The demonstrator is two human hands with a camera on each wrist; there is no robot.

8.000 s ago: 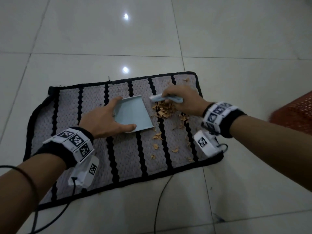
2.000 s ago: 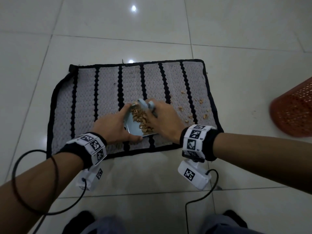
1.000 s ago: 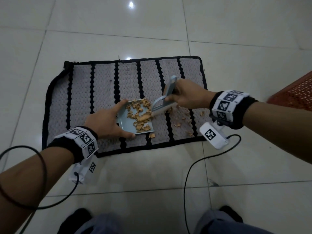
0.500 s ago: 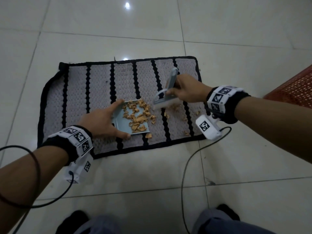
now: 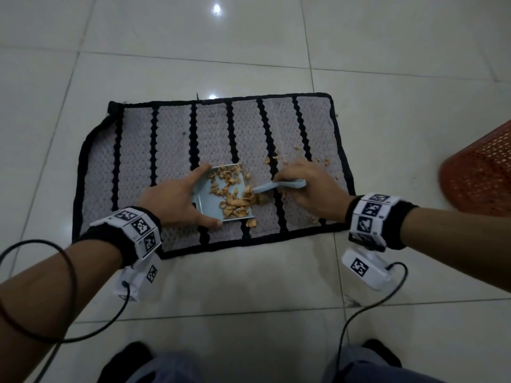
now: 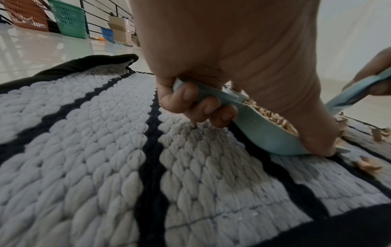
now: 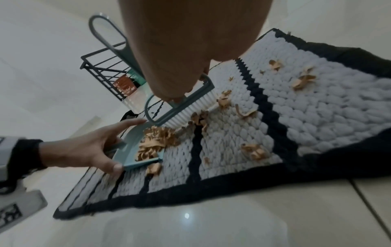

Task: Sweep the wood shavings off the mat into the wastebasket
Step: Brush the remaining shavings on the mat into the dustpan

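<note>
Mat [image 5: 171, 150] lies flat on the tile floor [image 5: 249, 286], black border all round, near edge close to the person's knees. Left hand [image 5: 171, 201] grips the dustpan [image 5: 210, 205]: three fingers [image 6: 190, 98] curl under its handle end, thumb along the near rim, index along the far rim. Dustpan sits tilted on the mat's near-right part, its open lip down on the mat and facing right, with a heap of shavings [image 5: 232, 194] inside. Right hand [image 5: 312, 189] grips the brush [image 5: 279, 186] by its handle, fingers closed round it; white bristles [image 7: 190, 113] touch the mat right at the pan's lip, pushing a small clump. Loose shavings lie scattered on the mat's right strip, some near the right border, one just beside the pan's near corner. Wastebasket [image 5: 481, 175], red mesh, stands on the floor to the right, well apart from the mat, cut by the frame edge. Bare floor lies between the mat and the wastebasket. Wrist cables [image 5: 359, 322] trail on the floor near the knees.
</note>
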